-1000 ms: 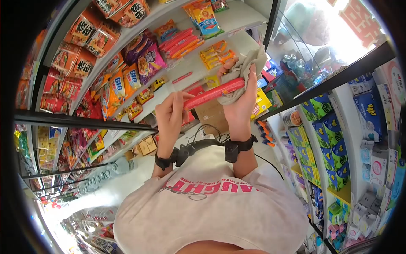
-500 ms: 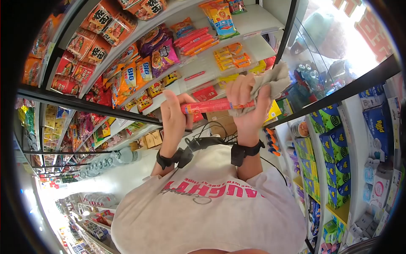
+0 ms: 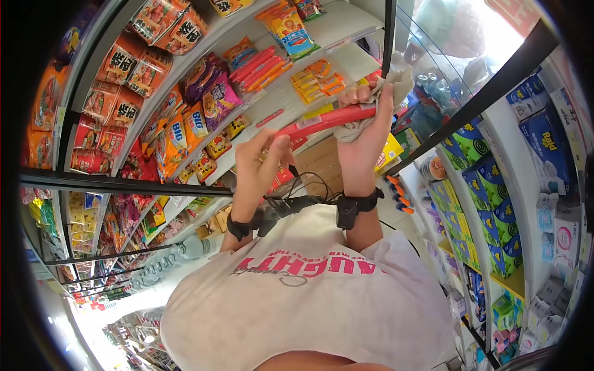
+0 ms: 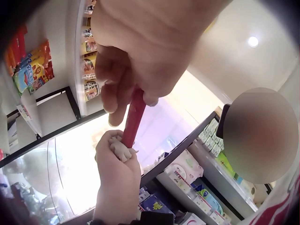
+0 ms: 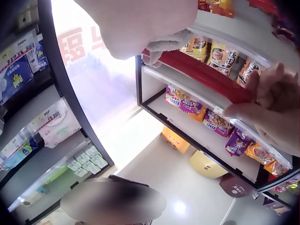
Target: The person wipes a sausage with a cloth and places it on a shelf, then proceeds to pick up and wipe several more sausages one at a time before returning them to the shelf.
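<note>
A long red wrapped sausage [image 3: 325, 122] is held between both hands, its right end a little higher in the head view. My left hand [image 3: 257, 164] pinches its left end between thumb and fingers. A grey cloth [image 3: 352, 132] is bunched around the right end, and my right hand [image 3: 364, 148] grips the sausage through it. In the left wrist view the sausage [image 4: 135, 117] runs from the left fingertips down into the cloth [image 4: 121, 150]. The right wrist view shows the sausage's plain red side [image 5: 201, 75], with the left thumb and fingers at its end.
Ahead, shelves hold a pile of similar red sausages [image 3: 260, 69], yellow snack packs [image 3: 317, 81] and a single red stick [image 3: 270, 118]. Black shelf posts [image 3: 388, 37] stand close by the right hand. Blue and green boxes [image 3: 495, 204] line the right shelf. Cables hang below the hands.
The right hand's fingers have moved off the sausage's front to behind the cloth. The sausage has tilted, right end up, and its printed label has turned away.
</note>
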{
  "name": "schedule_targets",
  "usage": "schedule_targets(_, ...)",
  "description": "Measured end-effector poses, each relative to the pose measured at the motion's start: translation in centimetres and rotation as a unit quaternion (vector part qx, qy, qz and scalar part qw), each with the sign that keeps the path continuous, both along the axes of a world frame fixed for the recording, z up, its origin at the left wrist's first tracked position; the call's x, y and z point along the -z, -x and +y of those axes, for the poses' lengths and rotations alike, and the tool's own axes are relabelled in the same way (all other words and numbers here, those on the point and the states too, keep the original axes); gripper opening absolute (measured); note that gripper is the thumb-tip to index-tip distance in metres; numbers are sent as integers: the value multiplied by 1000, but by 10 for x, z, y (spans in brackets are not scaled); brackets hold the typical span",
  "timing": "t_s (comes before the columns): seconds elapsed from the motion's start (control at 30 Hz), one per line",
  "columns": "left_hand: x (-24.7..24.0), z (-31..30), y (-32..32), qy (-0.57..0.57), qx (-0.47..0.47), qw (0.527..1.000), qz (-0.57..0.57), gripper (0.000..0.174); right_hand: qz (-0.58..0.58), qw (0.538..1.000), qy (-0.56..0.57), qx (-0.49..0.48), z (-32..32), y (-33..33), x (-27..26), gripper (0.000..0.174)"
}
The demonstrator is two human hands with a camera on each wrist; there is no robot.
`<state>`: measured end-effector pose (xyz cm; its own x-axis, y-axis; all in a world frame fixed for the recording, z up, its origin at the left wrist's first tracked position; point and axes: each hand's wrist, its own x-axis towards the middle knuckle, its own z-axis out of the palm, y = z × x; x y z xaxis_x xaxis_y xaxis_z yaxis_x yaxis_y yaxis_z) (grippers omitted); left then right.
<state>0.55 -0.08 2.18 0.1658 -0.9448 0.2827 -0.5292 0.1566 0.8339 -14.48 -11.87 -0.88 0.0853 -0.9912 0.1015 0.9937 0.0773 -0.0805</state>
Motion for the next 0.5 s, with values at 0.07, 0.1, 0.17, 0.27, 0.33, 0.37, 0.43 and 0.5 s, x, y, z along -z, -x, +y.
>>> schedule_targets(0.07,0,-3,0,-2,2,1000,14,34,14,1000,9,19,1,-1,0,27)
schedule_targets(0.1,0,-4,0,-4,7,1000,13,34,21,999,14,28,0,-2,0,28)
schedule_targets(0.17,0,-4,-1,-1,12,1000,10,34,19,999,30,33,-2,-3,3,31)
schedule_targets(0.27,1,-4,0,7,11,1000,7,34,23,998,41,32,-2,-3,2,34)
schedule_targets(0.33,0,-3,-1,6,4,1000,5,34,22,999,39,25,-2,-5,2,35)
schedule_targets(0.37,0,-3,-1,3,-1,1000,7,35,19,999,37,19,-2,-6,2,35)
schedule_targets(0.43,0,-1,-3,-3,-10,1000,11,36,16,999,33,10,-3,-9,3,35)
schedule_targets(0.5,-2,0,-3,-6,-14,1000,9,38,16,999,30,5,-3,-12,4,36)
